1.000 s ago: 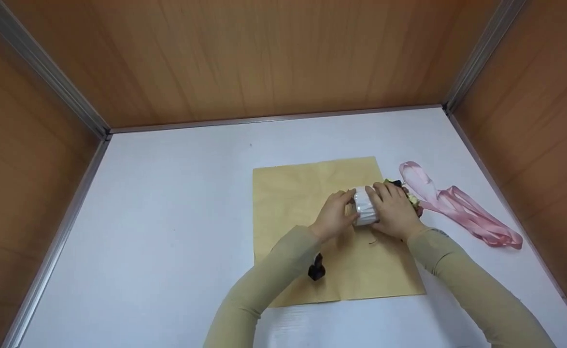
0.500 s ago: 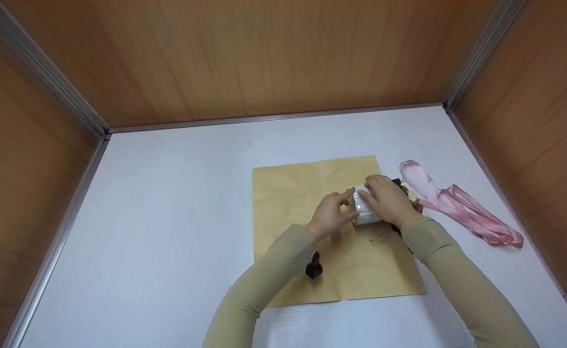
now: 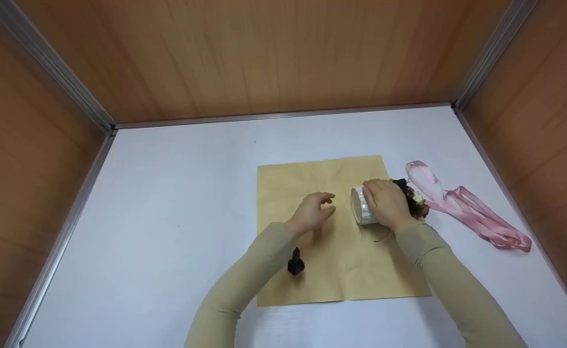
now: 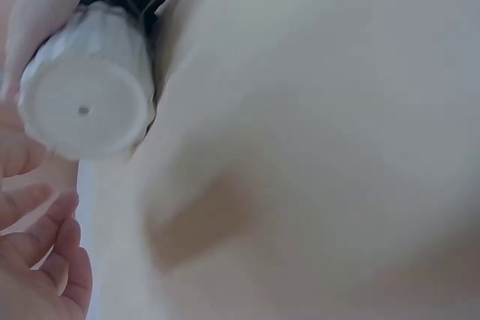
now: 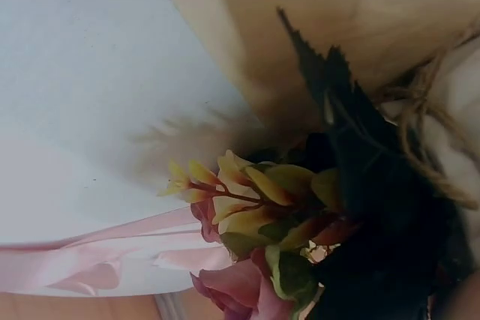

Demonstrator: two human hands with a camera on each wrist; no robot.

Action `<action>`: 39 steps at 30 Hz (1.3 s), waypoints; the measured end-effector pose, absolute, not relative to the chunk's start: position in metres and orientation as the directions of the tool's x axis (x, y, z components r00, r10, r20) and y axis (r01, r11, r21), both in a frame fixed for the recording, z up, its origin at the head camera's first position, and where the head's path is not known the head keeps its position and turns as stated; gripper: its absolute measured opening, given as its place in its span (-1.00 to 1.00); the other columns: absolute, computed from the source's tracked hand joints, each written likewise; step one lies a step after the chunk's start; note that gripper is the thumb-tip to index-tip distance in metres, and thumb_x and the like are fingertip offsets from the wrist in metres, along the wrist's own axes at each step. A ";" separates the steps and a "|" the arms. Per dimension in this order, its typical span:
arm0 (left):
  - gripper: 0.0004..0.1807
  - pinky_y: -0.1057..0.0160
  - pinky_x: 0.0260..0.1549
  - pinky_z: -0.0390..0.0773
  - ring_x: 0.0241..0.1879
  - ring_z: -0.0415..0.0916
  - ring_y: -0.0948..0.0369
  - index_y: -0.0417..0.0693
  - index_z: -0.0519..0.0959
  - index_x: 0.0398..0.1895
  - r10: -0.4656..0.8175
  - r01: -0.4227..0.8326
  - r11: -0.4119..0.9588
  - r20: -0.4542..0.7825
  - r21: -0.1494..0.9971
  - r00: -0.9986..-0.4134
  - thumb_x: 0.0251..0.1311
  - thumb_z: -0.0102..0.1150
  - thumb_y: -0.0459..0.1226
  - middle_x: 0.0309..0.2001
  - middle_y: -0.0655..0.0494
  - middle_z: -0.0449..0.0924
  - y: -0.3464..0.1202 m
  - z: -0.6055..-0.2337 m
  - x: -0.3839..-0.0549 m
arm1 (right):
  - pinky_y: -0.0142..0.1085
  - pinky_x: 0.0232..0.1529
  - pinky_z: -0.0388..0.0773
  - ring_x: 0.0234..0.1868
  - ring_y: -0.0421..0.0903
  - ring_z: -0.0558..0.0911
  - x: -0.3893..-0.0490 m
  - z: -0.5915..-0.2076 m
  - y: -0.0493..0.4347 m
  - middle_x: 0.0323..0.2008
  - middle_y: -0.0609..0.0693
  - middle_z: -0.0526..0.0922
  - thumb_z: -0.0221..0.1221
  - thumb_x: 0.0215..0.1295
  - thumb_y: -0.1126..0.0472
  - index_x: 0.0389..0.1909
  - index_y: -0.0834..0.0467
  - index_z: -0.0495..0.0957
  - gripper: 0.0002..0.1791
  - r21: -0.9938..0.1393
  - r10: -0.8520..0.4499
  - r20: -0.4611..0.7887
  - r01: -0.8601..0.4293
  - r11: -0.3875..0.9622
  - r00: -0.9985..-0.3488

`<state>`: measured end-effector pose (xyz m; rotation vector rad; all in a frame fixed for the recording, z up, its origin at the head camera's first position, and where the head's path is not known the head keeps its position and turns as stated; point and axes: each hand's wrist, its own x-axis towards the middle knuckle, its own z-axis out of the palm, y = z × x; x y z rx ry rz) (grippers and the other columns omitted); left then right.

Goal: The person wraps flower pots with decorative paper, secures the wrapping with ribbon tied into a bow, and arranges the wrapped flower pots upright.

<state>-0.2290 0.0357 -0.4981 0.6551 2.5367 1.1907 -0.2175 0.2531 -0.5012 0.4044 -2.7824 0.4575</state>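
A white ribbed flowerpot [image 3: 362, 207] lies on its side over brown paper [image 3: 303, 188], its base facing left. My right hand [image 3: 386, 200] grips the pot from above. Flowers [image 3: 416, 200] with pink and yellow petals and dark green leaves [image 5: 352, 125] stick out of the pot's right end. Twine [image 5: 424, 103] is tied round the pot near the flowers. In the left wrist view the round base [image 4: 86, 106] shows a small hole. My left hand [image 3: 311, 211] hovers left of the pot, apart from it, fingers loosely bent and holding nothing.
Looped pink satin ribbon [image 3: 476, 217] lies on the white table [image 3: 177, 203] at the right, near the flowers. Wood-grain panels [image 3: 264, 58] enclose the back and both sides. The wrist camera [image 3: 295, 263] shows dark under my left forearm.
My left hand has let go of the pot's base and drawn back to the left. My right hand has shifted its grip on the pot.
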 end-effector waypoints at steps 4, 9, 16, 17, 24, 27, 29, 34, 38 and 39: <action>-0.61 0.03 0.16 0.39 0.15 0.41 -0.04 -0.31 0.43 0.17 0.445 0.247 0.570 -0.042 0.784 -0.895 0.33 0.03 -0.30 0.11 -0.20 0.49 0.005 -0.493 -0.236 | 0.01 0.18 0.35 0.04 0.17 0.55 -0.219 -0.501 0.253 -0.08 0.24 0.63 -0.08 0.44 0.15 -0.04 0.34 0.56 -0.63 -0.260 -0.232 0.346 -0.330 0.907 -0.909; -0.60 -0.04 0.20 0.32 0.20 0.30 -0.13 -0.33 0.44 0.14 0.313 0.125 0.596 -0.086 0.793 -0.946 0.31 0.03 -0.28 0.13 -0.28 0.42 -0.031 -0.493 -0.242 | 0.02 0.16 0.36 0.03 0.17 0.55 -0.221 -0.504 0.255 -0.08 0.23 0.63 -0.09 0.43 0.16 -0.04 0.33 0.56 -0.63 -0.250 -0.219 0.348 -0.315 0.916 -0.911; -0.48 -0.05 0.19 0.22 0.21 0.04 -0.18 -0.36 0.33 0.20 0.135 -0.062 0.673 -0.205 0.737 -0.969 0.24 0.04 -0.22 0.21 -0.37 0.21 -0.064 -0.502 -0.237 | 0.01 0.16 0.37 0.04 0.17 0.56 -0.221 -0.509 0.257 -0.08 0.22 0.64 -0.08 0.43 0.16 -0.04 0.33 0.57 -0.63 -0.258 -0.224 0.338 -0.319 0.912 -0.914; -0.45 -0.05 0.19 0.21 0.22 0.00 -0.18 -0.36 0.29 0.23 0.116 -0.088 0.678 -0.226 0.730 -0.967 0.25 0.04 -0.21 0.23 -0.38 0.15 -0.067 -0.502 -0.236 | 0.01 0.16 0.37 0.04 0.17 0.56 -0.221 -0.509 0.257 -0.08 0.23 0.64 -0.08 0.43 0.17 -0.04 0.33 0.57 -0.64 -0.257 -0.225 0.340 -0.321 0.912 -0.913; -0.30 -0.11 0.28 0.16 0.33 -0.09 -0.21 -0.34 0.08 0.37 0.066 -0.228 0.628 -0.343 0.744 -0.937 0.28 0.02 -0.15 0.32 -0.41 -0.03 -0.076 -0.499 -0.230 | 0.03 0.17 0.36 0.04 0.17 0.55 -0.220 -0.506 0.257 -0.07 0.23 0.63 -0.09 0.43 0.16 -0.04 0.33 0.57 -0.62 -0.251 -0.218 0.348 -0.315 0.915 -0.912; -0.28 -0.09 0.29 0.17 0.34 0.01 -0.19 -0.34 0.02 0.38 0.076 -0.265 0.572 -0.372 0.776 -0.925 0.30 0.00 -0.14 0.33 -0.42 -0.02 -0.076 -0.499 -0.229 | 0.02 0.16 0.36 0.03 0.17 0.56 -0.221 -0.507 0.259 -0.08 0.23 0.63 -0.10 0.43 0.16 -0.04 0.33 0.57 -0.62 -0.247 -0.218 0.349 -0.314 0.917 -0.911; -0.27 -0.06 0.29 0.20 0.34 0.07 -0.17 -0.36 -0.01 0.39 0.078 -0.291 0.524 -0.385 0.800 -0.920 0.30 -0.02 -0.15 0.33 -0.42 -0.01 -0.077 -0.501 -0.229 | 0.02 0.15 0.37 0.02 0.17 0.56 -0.220 -0.508 0.259 -0.08 0.23 0.63 -0.10 0.42 0.16 -0.05 0.33 0.57 -0.62 -0.249 -0.217 0.350 -0.314 0.916 -0.911; -0.23 -0.03 0.31 0.20 0.36 0.08 -0.17 -0.41 -0.09 0.40 0.064 -0.326 0.475 -0.402 0.817 -0.914 0.29 -0.03 -0.19 0.35 -0.43 0.03 -0.081 -0.508 -0.231 | 0.03 0.15 0.37 0.02 0.18 0.56 -0.219 -0.509 0.259 -0.09 0.23 0.63 -0.09 0.42 0.17 -0.05 0.33 0.57 -0.63 -0.255 -0.220 0.340 -0.315 0.914 -0.914; -0.25 0.00 0.32 0.20 0.36 0.12 -0.15 -0.45 -0.07 0.39 0.066 -0.326 0.477 -0.403 0.816 -0.913 0.29 -0.03 -0.21 0.34 -0.41 0.11 -0.084 -0.509 -0.234 | 0.02 0.15 0.37 0.02 0.17 0.56 -0.221 -0.507 0.258 -0.09 0.23 0.64 -0.09 0.42 0.17 -0.06 0.33 0.57 -0.63 -0.252 -0.222 0.346 -0.318 0.914 -0.912; -0.27 0.02 0.28 0.26 0.32 0.19 -0.12 -0.45 -0.03 0.37 0.064 -0.326 0.478 -0.403 0.816 -0.913 0.28 -0.03 -0.21 0.32 -0.40 0.17 -0.085 -0.508 -0.235 | 0.02 0.15 0.37 0.02 0.17 0.56 -0.222 -0.506 0.258 -0.10 0.23 0.64 -0.09 0.42 0.18 -0.06 0.34 0.57 -0.64 -0.252 -0.222 0.352 -0.320 0.913 -0.910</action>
